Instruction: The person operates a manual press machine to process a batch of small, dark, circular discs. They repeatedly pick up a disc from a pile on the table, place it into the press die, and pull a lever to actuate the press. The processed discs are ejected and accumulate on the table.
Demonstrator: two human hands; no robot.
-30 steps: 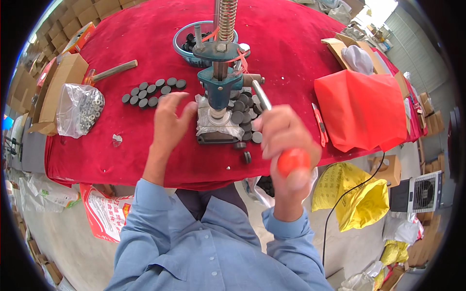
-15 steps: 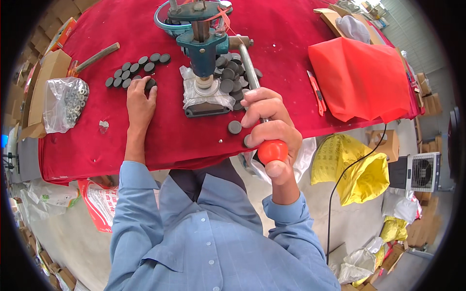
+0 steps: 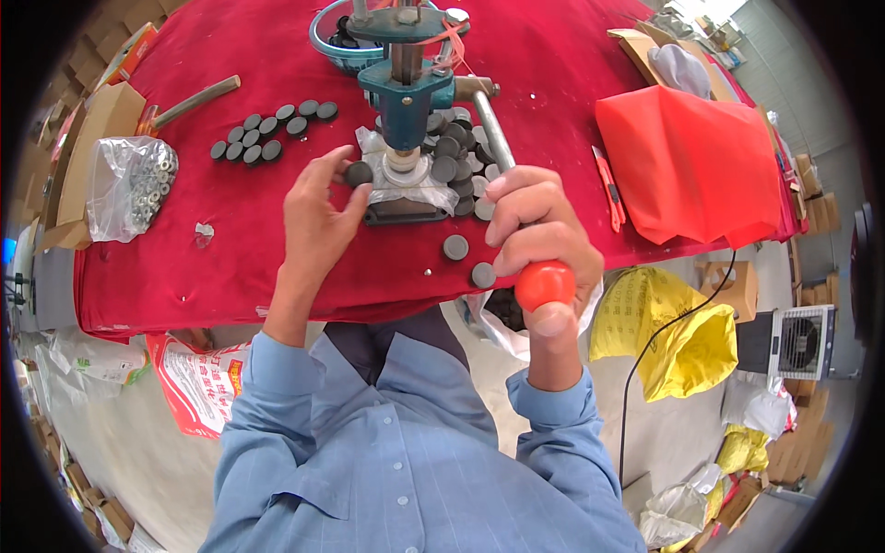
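My left hand (image 3: 324, 203) pinches a round dark cap (image 3: 359, 173) between thumb and fingers, just left of the press base. The green hand press (image 3: 406, 101) stands at the table's middle, its white ram tip (image 3: 403, 164) low over a base (image 3: 406, 214) wrapped in clear plastic. My right hand (image 3: 544, 240) is wrapped round the press's metal lever (image 3: 495, 134), thumb on its red ball knob (image 3: 546, 287). Several caps (image 3: 252, 138) lie in rows at the left. A heap of caps (image 3: 449, 152) sits behind and right of the base, and two loose ones lie nearer me.
A clear bag of metal rings (image 3: 143, 189) leans by a cardboard box (image 3: 106, 120) at left. A teal basket (image 3: 348, 57) stands behind the press. On the right lie a red box cutter (image 3: 609, 191) and a red cloth bag (image 3: 687, 166). A white sack (image 3: 505, 323) hangs below the table edge.
My left hand has moved right from the rows of caps to the press base, carrying one cap. The right hand keeps hold of the lever. The whole view has shifted slightly.
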